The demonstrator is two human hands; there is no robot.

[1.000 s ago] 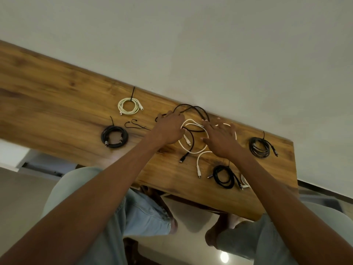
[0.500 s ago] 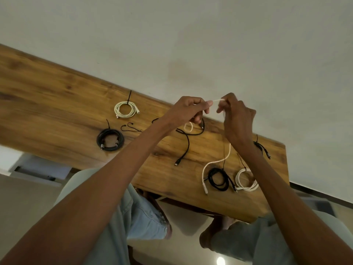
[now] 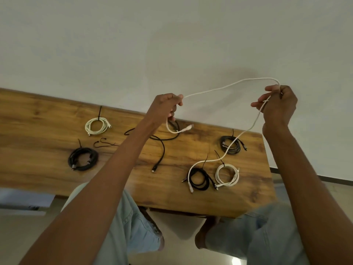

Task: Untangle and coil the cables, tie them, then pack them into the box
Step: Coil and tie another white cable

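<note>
We see both hands raised above the wooden table (image 3: 47, 134), a loose white cable (image 3: 225, 87) strung between them. The left hand (image 3: 166, 108) is closed on the cable near one end, thumb and fingers pinched together; below that grip a short tail curls down and right, its plug (image 3: 189, 127) hanging just over the table's far edge. From the top of the left hand the cable arcs up and right in front of the pale wall (image 3: 133, 44) to the right hand (image 3: 277, 106), which is held higher and well apart from the left.

The right hand is clamped on the cable at the top of the arc. The cable bends over there and runs back down through the same hand, past the extended forefinger. Below the right hand it drops to the table, crossing a tied black coil (image 3: 230, 145) near the right edge, then curves between two more bundles and ends at a plug beside a black coil (image 3: 199, 178). A tied white coil (image 3: 227, 175) lies just right of that.

A loose black cable (image 3: 162, 150) lies under the left forearm. Further left: a tied white coil (image 3: 96, 126), a tied black coil (image 3: 83, 158), and loose cable ties (image 3: 104, 143) between them
</note>
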